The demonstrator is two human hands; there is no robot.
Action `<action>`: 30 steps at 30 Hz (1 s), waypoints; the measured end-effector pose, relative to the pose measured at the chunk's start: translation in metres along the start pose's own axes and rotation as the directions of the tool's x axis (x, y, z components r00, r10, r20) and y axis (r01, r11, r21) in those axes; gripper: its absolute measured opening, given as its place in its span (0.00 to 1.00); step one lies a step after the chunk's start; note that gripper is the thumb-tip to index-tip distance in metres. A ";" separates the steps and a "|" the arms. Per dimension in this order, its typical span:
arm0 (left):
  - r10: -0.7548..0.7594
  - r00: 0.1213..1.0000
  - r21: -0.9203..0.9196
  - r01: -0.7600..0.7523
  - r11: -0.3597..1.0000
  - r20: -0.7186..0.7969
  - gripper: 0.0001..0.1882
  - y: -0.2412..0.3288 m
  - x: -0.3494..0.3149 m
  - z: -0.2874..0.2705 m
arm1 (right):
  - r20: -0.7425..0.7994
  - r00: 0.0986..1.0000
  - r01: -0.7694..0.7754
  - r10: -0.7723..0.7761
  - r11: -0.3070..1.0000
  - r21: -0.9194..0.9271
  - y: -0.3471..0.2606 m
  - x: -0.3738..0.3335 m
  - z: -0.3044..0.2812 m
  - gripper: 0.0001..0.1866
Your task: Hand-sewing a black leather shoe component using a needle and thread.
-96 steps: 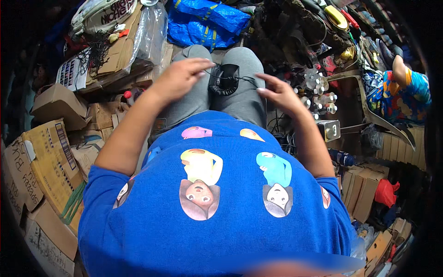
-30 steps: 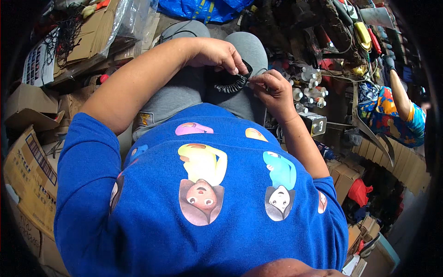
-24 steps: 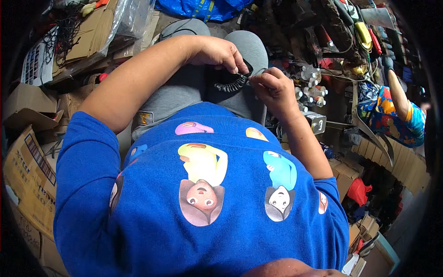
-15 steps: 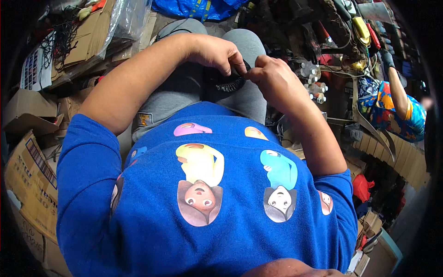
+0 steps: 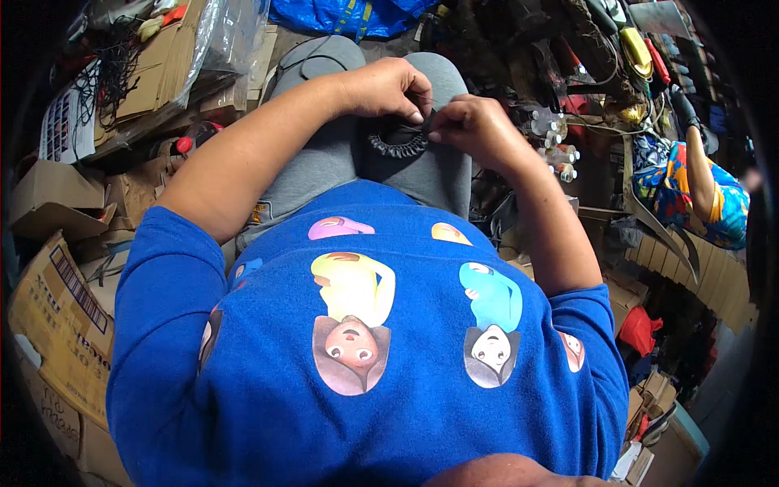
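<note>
Curving left to right at upper centre, the black coiled cord [image 5: 398, 149] is dipping below the left hand [image 5: 394, 86], its right end nearer the right hand [image 5: 480, 127], while both are pinching, fingertips together, apparently on that end.

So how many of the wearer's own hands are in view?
2: the left hand, pinching above the black coil, and the right hand, pinching at its right end. Neither is hidden, though some fingers are.
</note>
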State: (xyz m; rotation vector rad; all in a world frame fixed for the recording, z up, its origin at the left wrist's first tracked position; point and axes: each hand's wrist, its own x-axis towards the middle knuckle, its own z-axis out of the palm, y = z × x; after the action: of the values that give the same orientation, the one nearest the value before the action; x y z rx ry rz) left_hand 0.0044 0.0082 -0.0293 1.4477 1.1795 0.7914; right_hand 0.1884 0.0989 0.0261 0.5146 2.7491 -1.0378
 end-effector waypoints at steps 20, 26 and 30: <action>0.141 0.958 0.677 0.068 0.733 -0.250 0.12 0.021 -0.087 -0.014 | -0.343 0.798 0.326 0.495 0.124 0.937 0.054 -0.006 0.023 0.15; 0.175 0.921 0.662 0.110 0.741 -0.348 0.06 0.005 -0.096 -0.033 | 0.021 0.959 0.168 0.284 -0.622 0.765 0.051 -0.017 0.034 0.23; 0.070 0.720 -0.172 -0.257 0.951 -0.691 0.19 0.018 -0.058 -0.005 | 0.057 0.958 0.140 0.281 -0.630 0.764 0.046 -0.016 0.039 0.24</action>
State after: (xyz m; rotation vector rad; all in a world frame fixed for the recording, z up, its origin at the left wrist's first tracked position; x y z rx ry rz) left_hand -0.0128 -0.0446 -0.0037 1.0648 1.4194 1.6415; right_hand 0.2215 0.1014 -0.0271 0.9455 0.2280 -3.4075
